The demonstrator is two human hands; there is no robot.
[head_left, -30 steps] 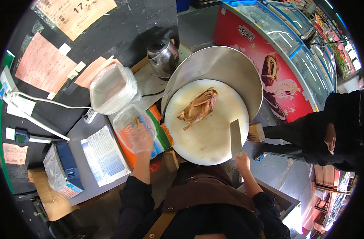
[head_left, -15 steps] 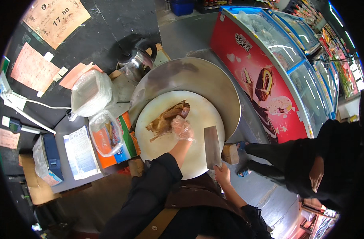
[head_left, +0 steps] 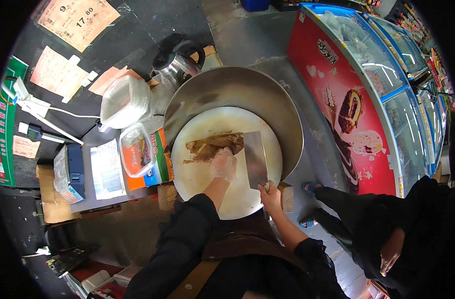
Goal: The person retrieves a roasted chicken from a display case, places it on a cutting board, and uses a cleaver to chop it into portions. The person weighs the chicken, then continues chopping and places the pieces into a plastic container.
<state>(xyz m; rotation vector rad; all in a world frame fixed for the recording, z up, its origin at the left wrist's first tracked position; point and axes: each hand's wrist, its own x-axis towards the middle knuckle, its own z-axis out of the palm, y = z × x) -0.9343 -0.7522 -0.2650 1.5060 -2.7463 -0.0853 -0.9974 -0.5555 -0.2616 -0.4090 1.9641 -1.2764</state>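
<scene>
A brown piece of cooked meat (head_left: 207,145), apparently poultry, lies on a round white chopping board (head_left: 200,182). My left hand (head_left: 224,163), in a clear plastic glove, grips its near side with the fingers curled; the fingertips are partly hidden. In my right hand (head_left: 271,196) is the handle of a cleaver (head_left: 256,162). The broad blade points away from me over the board's right half, its far end beside the meat's right end. Whether the blade touches the meat I cannot tell.
A tall curved metal guard (head_left: 282,107) rings the board's far side. To the left are a plastic container (head_left: 138,149), stacked wrapped containers (head_left: 124,102) and a kettle (head_left: 180,62). A red-sided freezer (head_left: 347,99) stands right; a person in dark clothes (head_left: 387,219) is nearby.
The cleaver has moved left and farther from me, up to the meat's right end. The meat has turned to lie more crosswise, with my left hand still on it.
</scene>
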